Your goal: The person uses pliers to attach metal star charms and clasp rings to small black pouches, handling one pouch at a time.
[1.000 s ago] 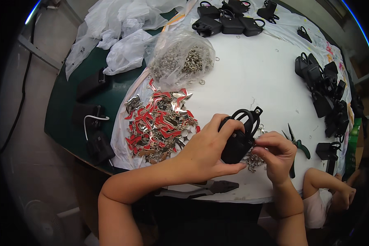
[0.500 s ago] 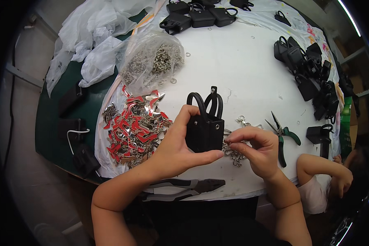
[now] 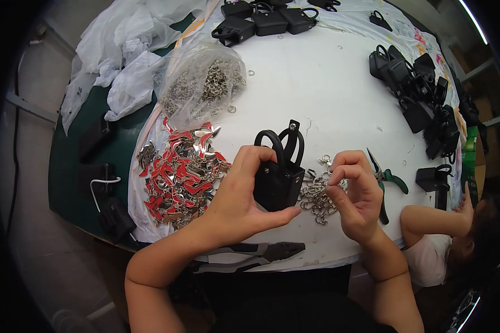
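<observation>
My left hand [image 3: 233, 194] is closed round a small black handbag [image 3: 276, 186] with two looped handles and an upright strap with a metal snap. Its fingers go over the bag's top edge, and the thumb lies stretched along the bottom. To the right, my right hand [image 3: 358, 197] is curled, thumb and forefinger tips close together; whatever is between them is too small to make out. Behind and beside those fingertips lies a heap of silver metal clasps and rings [image 3: 316, 205]. Green-handled long-nose pliers [image 3: 393, 180] rest just beyond this hand, partly hidden by it.
Red and silver shoe-shaped charms [image 3: 178, 177] are piled at left, below a clear bag of metal rings [image 3: 205, 83]. Grey-black pliers [image 3: 255, 256] lie at the front edge. Black handbags [image 3: 414, 91] cluster right and far. Another person's arm [image 3: 433, 222] rests at the right edge.
My right hand has drawn back from the handbag's side, slightly right and up, its fingertips loosened a little. The handbag in my left hand has tilted slightly. The other person's arm has shifted.
</observation>
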`<move>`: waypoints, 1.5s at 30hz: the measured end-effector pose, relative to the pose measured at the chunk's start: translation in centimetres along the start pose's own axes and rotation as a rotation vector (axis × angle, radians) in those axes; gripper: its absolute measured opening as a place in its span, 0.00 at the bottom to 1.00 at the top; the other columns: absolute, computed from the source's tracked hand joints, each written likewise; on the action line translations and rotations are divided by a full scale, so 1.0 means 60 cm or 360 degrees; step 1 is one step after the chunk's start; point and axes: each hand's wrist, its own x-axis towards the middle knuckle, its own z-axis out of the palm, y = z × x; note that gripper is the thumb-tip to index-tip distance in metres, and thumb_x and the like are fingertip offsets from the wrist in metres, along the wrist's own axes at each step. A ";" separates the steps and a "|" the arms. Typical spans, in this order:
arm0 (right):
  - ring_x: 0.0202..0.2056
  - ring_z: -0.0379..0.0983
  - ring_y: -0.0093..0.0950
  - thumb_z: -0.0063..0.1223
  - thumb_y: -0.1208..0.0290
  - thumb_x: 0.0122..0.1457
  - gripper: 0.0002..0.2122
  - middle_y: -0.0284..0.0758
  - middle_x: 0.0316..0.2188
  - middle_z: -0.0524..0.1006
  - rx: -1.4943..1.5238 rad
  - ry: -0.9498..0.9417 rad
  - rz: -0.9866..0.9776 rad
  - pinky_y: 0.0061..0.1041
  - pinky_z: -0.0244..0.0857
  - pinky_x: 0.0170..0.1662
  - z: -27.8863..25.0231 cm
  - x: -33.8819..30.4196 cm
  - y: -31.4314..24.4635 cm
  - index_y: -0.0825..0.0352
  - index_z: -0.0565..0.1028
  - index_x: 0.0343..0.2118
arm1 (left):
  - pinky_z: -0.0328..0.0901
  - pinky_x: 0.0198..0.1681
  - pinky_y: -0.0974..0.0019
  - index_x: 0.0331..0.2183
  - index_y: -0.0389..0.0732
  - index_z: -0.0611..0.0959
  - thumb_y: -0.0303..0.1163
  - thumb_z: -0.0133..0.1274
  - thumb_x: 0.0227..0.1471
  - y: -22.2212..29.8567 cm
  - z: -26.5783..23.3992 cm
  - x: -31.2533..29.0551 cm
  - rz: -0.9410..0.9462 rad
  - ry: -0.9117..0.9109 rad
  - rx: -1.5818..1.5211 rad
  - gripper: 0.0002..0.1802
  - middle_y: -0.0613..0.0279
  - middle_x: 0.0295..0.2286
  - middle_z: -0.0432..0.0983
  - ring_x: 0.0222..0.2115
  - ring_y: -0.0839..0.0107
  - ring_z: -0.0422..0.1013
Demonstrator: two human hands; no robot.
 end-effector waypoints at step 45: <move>0.35 0.69 0.29 0.56 0.85 0.55 0.08 0.38 0.34 0.72 0.0015 0.0020 0.0005 0.26 0.64 0.40 0.033 -0.021 0.012 0.68 0.71 0.35 | 0.65 0.45 0.52 0.42 0.44 0.77 0.34 0.71 0.34 0.010 0.002 0.005 0.0660 0.0123 0.0717 0.29 0.45 0.48 0.61 0.45 0.48 0.65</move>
